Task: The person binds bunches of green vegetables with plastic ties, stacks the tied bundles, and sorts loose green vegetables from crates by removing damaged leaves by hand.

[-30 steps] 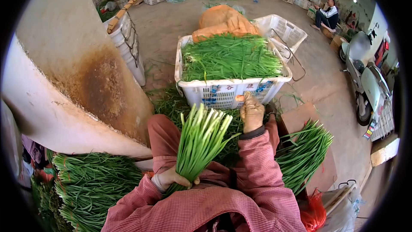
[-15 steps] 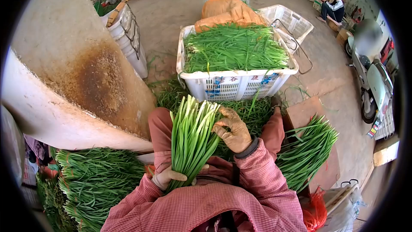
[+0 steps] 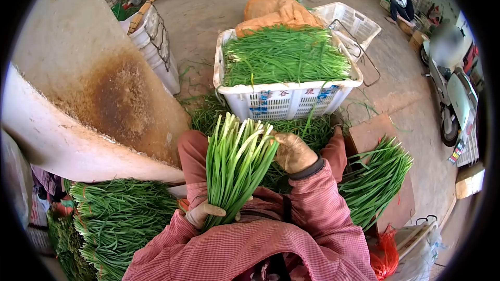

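Observation:
A bundle of long green stalks with pale ends stands upright over my lap, pale ends pointing away from me. Gloved, my left hand is wrapped round its lower leafy part. My right hand, in a stained glove, is at the upper right of the bundle, its fingers closed at the pale ends; the fingertips are partly hidden. Just beyond, a white crate holds a heap of cut green stalks, with an orange mesh sack at its back.
Tied green bundles lie at the left, below a stained pillar. More stalks rest on a brown board at the right. Loose leaves cover the floor below the crate. A scooter and a seated person are farther right.
My right hand has come back from near the crate to the pale ends of the bundle, and its fingers have closed there. My left hand has kept its hold.

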`<state>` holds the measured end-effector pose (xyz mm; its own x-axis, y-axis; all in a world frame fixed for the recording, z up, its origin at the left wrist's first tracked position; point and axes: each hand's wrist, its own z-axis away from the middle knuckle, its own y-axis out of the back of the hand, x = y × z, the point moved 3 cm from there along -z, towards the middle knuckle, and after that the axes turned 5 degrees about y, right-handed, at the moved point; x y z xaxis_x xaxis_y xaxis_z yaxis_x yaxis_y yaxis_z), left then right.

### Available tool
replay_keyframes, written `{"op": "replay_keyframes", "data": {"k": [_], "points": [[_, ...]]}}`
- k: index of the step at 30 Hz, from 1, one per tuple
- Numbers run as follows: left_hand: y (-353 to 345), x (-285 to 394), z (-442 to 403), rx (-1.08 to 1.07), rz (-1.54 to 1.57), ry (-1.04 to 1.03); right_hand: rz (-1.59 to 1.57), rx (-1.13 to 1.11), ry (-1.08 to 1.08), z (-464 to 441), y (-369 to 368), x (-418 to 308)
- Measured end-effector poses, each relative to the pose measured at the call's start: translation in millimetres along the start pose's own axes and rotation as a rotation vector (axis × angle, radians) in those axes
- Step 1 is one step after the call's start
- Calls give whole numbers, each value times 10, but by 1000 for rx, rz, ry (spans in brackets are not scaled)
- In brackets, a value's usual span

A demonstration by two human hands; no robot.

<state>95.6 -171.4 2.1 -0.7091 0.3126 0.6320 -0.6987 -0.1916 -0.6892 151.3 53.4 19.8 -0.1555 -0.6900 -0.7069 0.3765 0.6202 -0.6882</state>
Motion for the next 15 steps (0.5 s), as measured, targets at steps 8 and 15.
{"op": "replay_keyframes", "data": {"k": [8, 15], "points": [[89, -56, -31, 42, -63, 10, -150, -273, 193, 35, 107, -426], [-7, 1, -46, 63, -20, 9, -81, 72, 584, 132, 798, -1292]]}}
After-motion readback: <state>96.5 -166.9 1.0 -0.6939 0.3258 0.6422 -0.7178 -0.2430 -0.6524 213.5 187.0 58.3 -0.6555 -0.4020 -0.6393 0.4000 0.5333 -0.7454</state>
